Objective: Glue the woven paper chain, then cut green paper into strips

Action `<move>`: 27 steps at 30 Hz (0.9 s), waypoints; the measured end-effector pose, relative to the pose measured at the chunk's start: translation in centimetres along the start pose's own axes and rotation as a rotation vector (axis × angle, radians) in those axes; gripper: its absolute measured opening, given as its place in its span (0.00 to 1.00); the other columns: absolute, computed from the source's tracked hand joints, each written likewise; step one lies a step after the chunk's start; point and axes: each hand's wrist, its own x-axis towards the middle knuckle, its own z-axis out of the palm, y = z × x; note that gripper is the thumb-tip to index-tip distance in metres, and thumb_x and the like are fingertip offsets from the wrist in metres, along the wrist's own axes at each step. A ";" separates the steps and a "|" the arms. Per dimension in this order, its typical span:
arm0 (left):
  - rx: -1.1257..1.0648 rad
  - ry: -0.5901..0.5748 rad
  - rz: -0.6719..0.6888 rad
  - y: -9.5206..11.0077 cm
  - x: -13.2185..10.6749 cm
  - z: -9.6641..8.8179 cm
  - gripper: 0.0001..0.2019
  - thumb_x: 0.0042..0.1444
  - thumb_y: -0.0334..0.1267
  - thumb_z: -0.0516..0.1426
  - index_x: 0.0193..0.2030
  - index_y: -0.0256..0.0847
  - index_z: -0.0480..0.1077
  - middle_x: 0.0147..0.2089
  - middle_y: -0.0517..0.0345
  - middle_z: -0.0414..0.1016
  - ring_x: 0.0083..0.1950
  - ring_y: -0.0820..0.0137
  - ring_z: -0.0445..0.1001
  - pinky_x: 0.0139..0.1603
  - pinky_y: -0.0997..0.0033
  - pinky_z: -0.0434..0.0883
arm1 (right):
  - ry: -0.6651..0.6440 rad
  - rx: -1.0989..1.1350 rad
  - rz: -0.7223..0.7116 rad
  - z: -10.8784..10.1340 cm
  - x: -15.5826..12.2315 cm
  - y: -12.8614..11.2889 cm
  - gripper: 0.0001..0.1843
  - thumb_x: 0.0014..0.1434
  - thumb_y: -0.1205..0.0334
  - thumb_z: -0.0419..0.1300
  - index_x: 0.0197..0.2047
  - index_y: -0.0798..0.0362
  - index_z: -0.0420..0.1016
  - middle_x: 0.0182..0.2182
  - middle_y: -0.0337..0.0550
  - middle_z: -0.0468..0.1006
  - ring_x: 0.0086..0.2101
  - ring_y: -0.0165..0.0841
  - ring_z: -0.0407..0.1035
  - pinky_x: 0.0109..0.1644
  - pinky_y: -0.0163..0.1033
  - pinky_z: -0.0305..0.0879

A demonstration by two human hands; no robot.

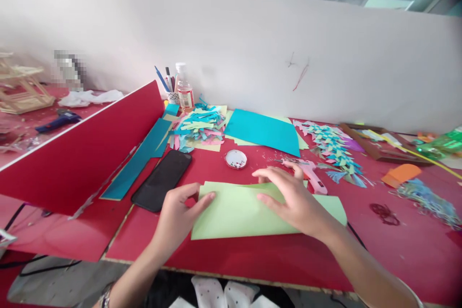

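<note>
A light green paper sheet (238, 211) lies on the red table (252, 260) in front of me, folded over on itself. My left hand (178, 214) pinches its left edge between thumb and fingers. My right hand (288, 197) rests flat on the upper middle of the sheet with fingers spread, pressing it down. A pink glue gun (312, 175) lies just beyond my right hand. A black phone (162, 180) lies to the left of the sheet.
A red divider board (79, 154) leans at the left. Behind the sheet sit a small white lid (236, 159), a teal sheet (263, 130), piles of cut paper strips (198, 127), a folded-paper chain (334, 149), a bottle (184, 89) and a pen cup (170, 87). A white wall (252, 48) bounds the table.
</note>
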 end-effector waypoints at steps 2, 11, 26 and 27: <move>0.033 0.032 0.071 1.1 0.1 0.0 0.17 0.52 0.43 0.53 0.18 0.35 0.62 0.18 0.63 0.60 0.22 0.78 0.58 0.22 0.81 0.57 | 0.000 0.048 -0.036 -0.1 0.9 -1.5 0.07 0.59 0.57 0.50 0.40 0.48 0.64 0.36 0.37 0.75 0.39 0.31 0.68 0.57 0.49 0.34; -0.014 -0.052 0.145 3.1 0.9 -0.9 0.18 0.56 0.43 0.48 0.18 0.38 0.53 0.19 0.65 0.50 0.21 0.79 0.50 0.19 0.80 0.51 | 0.067 0.161 -0.103 -0.4 2.2 -2.7 0.12 0.62 0.59 0.48 0.29 0.51 0.66 0.23 0.30 0.73 0.25 0.24 0.62 0.42 0.37 0.49; 0.129 -0.041 0.115 3.9 0.5 -0.9 0.21 0.55 0.46 0.47 0.16 0.38 0.48 0.18 0.65 0.43 0.19 0.79 0.44 0.17 0.78 0.45 | 0.298 0.093 -0.175 -0.3 1.5 -3.0 0.12 0.60 0.60 0.50 0.25 0.51 0.66 0.20 0.33 0.72 0.22 0.26 0.56 0.35 0.35 0.54; 0.124 -0.046 0.114 3.8 0.5 -0.9 0.21 0.55 0.46 0.47 0.16 0.38 0.48 0.18 0.65 0.43 0.19 0.79 0.44 0.17 0.78 0.45 | 0.298 0.091 -0.181 -0.3 1.5 -3.1 0.13 0.60 0.61 0.50 0.25 0.52 0.66 0.20 0.32 0.71 0.21 0.25 0.56 0.35 0.35 0.54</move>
